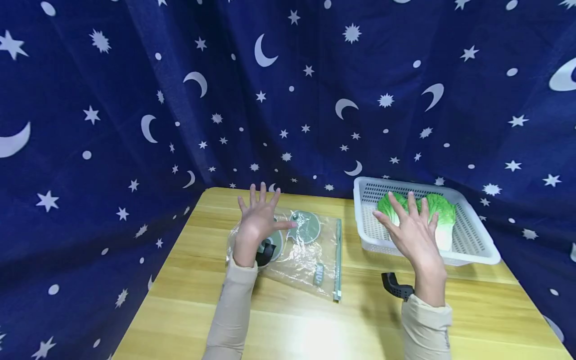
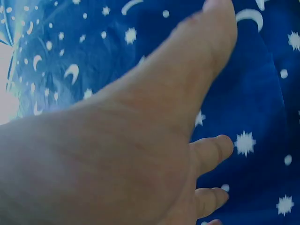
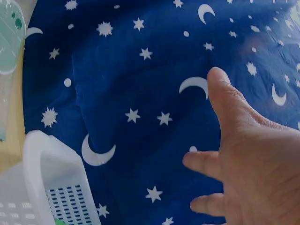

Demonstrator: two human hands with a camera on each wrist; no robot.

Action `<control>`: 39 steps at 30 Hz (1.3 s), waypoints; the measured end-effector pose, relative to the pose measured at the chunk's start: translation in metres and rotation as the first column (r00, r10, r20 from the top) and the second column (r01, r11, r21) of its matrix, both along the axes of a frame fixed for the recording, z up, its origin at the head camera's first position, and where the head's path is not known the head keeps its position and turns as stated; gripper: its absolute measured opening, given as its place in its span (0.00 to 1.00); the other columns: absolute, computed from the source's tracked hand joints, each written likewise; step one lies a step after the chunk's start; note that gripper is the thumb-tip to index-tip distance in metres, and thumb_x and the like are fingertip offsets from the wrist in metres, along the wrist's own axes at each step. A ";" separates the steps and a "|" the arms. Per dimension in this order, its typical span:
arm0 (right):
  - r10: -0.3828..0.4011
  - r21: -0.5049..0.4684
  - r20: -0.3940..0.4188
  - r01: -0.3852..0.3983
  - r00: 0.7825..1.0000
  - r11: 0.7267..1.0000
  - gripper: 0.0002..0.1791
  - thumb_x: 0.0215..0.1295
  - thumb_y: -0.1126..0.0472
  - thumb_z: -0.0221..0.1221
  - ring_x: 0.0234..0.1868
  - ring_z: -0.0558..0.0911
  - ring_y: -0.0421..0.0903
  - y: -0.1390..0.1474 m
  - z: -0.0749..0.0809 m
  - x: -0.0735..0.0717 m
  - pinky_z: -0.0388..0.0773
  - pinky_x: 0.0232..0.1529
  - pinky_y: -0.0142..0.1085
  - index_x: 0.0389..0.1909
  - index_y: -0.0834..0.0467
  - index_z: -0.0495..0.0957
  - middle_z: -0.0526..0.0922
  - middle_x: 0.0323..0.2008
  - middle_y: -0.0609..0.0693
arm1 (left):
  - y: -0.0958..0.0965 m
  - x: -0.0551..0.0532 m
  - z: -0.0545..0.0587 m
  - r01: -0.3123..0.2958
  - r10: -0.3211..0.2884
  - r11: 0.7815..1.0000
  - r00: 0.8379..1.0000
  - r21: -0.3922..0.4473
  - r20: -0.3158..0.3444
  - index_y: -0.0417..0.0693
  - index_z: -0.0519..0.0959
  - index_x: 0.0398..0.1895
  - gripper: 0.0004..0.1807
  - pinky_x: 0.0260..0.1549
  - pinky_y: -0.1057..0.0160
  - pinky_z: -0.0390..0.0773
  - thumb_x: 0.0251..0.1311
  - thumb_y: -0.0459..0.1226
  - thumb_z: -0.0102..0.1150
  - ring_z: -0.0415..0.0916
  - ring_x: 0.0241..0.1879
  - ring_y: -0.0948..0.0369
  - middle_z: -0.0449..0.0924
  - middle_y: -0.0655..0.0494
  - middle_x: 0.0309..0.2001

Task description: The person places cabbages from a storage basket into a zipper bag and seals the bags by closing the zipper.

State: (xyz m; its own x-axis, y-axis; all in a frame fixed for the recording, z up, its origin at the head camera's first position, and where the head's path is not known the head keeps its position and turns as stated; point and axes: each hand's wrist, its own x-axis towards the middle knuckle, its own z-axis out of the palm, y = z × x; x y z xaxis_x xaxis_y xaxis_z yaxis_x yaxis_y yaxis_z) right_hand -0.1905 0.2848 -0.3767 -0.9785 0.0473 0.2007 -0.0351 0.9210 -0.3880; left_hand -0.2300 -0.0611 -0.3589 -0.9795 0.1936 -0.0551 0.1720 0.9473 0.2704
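Note:
In the head view my left hand (image 1: 258, 220) is raised with fingers spread, in front of a clear zip bag (image 1: 297, 265) with a green slider strip and green round prints. It holds nothing. My right hand (image 1: 414, 235), fingers also spread and holding nothing, appears before a white plastic basket (image 1: 483, 250). Inside the basket lie two green-and-white leafy vegetables (image 1: 443, 215) that look like Chinese cabbage, partly covered by that hand. The left wrist view has the left hand (image 2: 140, 150) against the curtain; in the right wrist view the right hand (image 3: 258, 164) is beside the basket's corner.
A light wooden table (image 1: 288, 325) bears the bag and basket. Dark blue cloth (image 1: 315, 100) with white moons and stars hangs behind and at the sides. A black bent piece (image 1: 397, 286) shows by the right wrist, another black piece (image 1: 265, 254) by the left.

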 end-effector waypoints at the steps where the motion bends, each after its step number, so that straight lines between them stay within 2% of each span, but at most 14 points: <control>1: 0.011 -0.007 -0.007 -0.011 1.000 1.000 0.41 0.68 0.30 0.40 0.72 0.25 0.69 -0.001 0.000 0.001 0.19 0.63 0.72 0.76 0.45 0.46 0.33 0.75 0.66 | 0.003 0.000 0.000 0.014 -0.014 1.000 1.000 0.009 0.004 0.61 0.44 0.77 0.55 0.69 0.31 0.32 0.51 0.69 0.56 0.22 0.75 0.42 0.29 0.43 0.77; 5: 0.074 -0.033 -0.040 -0.075 0.996 0.997 0.42 0.67 0.31 0.46 0.75 0.32 0.67 -0.009 -0.001 0.003 0.30 0.66 0.73 0.76 0.45 0.48 0.36 0.77 0.60 | 0.019 0.002 -0.002 0.067 -0.068 0.997 0.997 0.046 0.028 0.59 0.46 0.77 0.52 0.71 0.35 0.38 0.54 0.67 0.55 0.30 0.76 0.43 0.34 0.41 0.77; 8: 0.130 -0.054 -0.058 -0.133 0.990 0.990 0.41 0.66 0.33 0.50 0.74 0.42 0.70 -0.016 -0.004 0.004 0.40 0.64 0.75 0.75 0.42 0.49 0.41 0.77 0.58 | 0.030 0.005 -0.004 0.136 -0.139 0.989 0.990 0.053 0.038 0.57 0.49 0.77 0.50 0.72 0.38 0.45 0.56 0.66 0.54 0.40 0.76 0.43 0.41 0.40 0.76; 11: 0.187 -0.078 -0.099 -0.195 0.977 0.978 0.40 0.66 0.37 0.54 0.71 0.53 0.71 -0.022 -0.014 0.006 0.51 0.63 0.73 0.75 0.43 0.53 0.52 0.75 0.59 | 0.043 0.009 -0.008 0.233 -0.233 0.973 0.971 0.012 0.047 0.54 0.52 0.76 0.48 0.72 0.42 0.52 0.57 0.65 0.52 0.50 0.74 0.43 0.49 0.39 0.75; 13: 0.214 -0.103 -0.115 -0.226 0.970 0.969 0.38 0.66 0.38 0.55 0.70 0.59 0.67 -0.025 -0.022 0.010 0.57 0.62 0.70 0.74 0.43 0.55 0.58 0.72 0.59 | 0.052 0.012 -0.013 0.286 -0.284 0.958 0.956 -0.025 0.069 0.55 0.53 0.76 0.47 0.71 0.44 0.55 0.57 0.66 0.51 0.53 0.73 0.44 0.52 0.41 0.74; 16: 0.250 -0.137 -0.138 -0.269 0.958 0.953 0.36 0.66 0.41 0.57 0.62 0.72 0.61 -0.029 -0.039 0.017 0.71 0.56 0.62 0.72 0.47 0.60 0.68 0.66 0.58 | 0.065 0.015 -0.023 0.347 -0.338 0.934 0.935 -0.082 0.104 0.55 0.54 0.75 0.47 0.70 0.46 0.60 0.57 0.66 0.50 0.57 0.72 0.47 0.56 0.44 0.73; 19: 0.277 -0.192 -0.129 -0.298 0.952 0.935 0.32 0.66 0.45 0.58 0.49 0.80 0.54 -0.032 -0.056 0.023 0.80 0.46 0.51 0.68 0.51 0.65 0.77 0.56 0.56 | 0.078 0.015 -0.037 0.390 -0.375 0.915 0.917 -0.104 0.138 0.55 0.58 0.74 0.45 0.68 0.48 0.64 0.57 0.67 0.51 0.62 0.70 0.49 0.61 0.47 0.71; 22: 0.292 -0.292 -0.084 -0.304 0.953 0.907 0.25 0.65 0.49 0.60 0.40 0.82 0.48 -0.034 -0.073 0.029 0.82 0.39 0.38 0.60 0.54 0.71 0.81 0.45 0.52 | 0.089 0.013 -0.051 0.429 -0.409 0.896 0.897 -0.113 0.168 0.52 0.65 0.69 0.43 0.63 0.53 0.71 0.57 0.66 0.52 0.70 0.64 0.52 0.70 0.49 0.66; 25: 0.302 -0.410 0.010 -0.272 0.953 0.871 0.21 0.64 0.50 0.61 0.35 0.80 0.44 -0.035 -0.090 0.033 0.80 0.33 0.31 0.52 0.57 0.73 0.81 0.38 0.49 | 0.100 0.011 -0.063 0.456 -0.428 0.883 0.880 -0.113 0.208 0.49 0.70 0.64 0.40 0.57 0.57 0.76 0.56 0.65 0.54 0.75 0.58 0.55 0.76 0.51 0.60; 29: 0.336 -0.574 0.136 -0.202 0.932 0.793 0.20 0.64 0.51 0.61 0.29 0.80 0.47 -0.033 -0.111 0.034 0.80 0.26 0.35 0.46 0.62 0.72 0.80 0.34 0.54 | 0.113 0.007 -0.078 0.485 -0.451 0.867 0.861 -0.114 0.235 0.45 0.75 0.58 0.34 0.51 0.60 0.79 0.58 0.61 0.57 0.77 0.52 0.58 0.79 0.52 0.53; 32: 0.387 -0.704 0.175 -0.160 0.906 0.692 0.19 0.65 0.55 0.61 0.24 0.79 0.50 -0.030 -0.125 0.032 0.81 0.23 0.41 0.43 0.67 0.69 0.78 0.28 0.59 | 0.123 0.004 -0.091 0.490 -0.460 0.867 0.858 -0.095 0.227 0.46 0.79 0.47 0.26 0.44 0.63 0.80 0.59 0.57 0.59 0.78 0.42 0.60 0.81 0.53 0.45; 34: 0.415 -0.754 0.175 -0.150 0.893 0.639 0.17 0.66 0.58 0.60 0.21 0.77 0.49 -0.027 -0.133 0.030 0.81 0.22 0.43 0.41 0.69 0.68 0.76 0.25 0.58 | 0.128 0.001 -0.101 0.476 -0.451 0.877 0.864 -0.070 0.226 0.46 0.81 0.38 0.20 0.37 0.65 0.81 0.59 0.55 0.61 0.78 0.34 0.61 0.82 0.54 0.39; 36: 0.432 -0.782 0.173 -0.144 0.885 0.607 0.16 0.66 0.60 0.59 0.21 0.76 0.45 -0.025 -0.141 0.027 0.81 0.22 0.42 0.40 0.70 0.67 0.75 0.24 0.55 | 0.134 -0.001 -0.111 0.450 -0.430 0.890 0.881 -0.071 0.196 0.48 0.81 0.33 0.19 0.32 0.65 0.79 0.58 0.54 0.62 0.77 0.30 0.61 0.82 0.55 0.36; 39: 0.440 -0.786 0.182 -0.139 0.879 0.603 0.16 0.66 0.60 0.59 0.21 0.75 0.41 -0.022 -0.151 0.024 0.80 0.22 0.38 0.39 0.69 0.68 0.75 0.25 0.53 | 0.141 -0.004 -0.126 0.393 -0.377 0.914 0.915 -0.105 0.142 0.48 0.82 0.32 0.20 0.31 0.64 0.79 0.58 0.56 0.61 0.78 0.32 0.60 0.82 0.55 0.36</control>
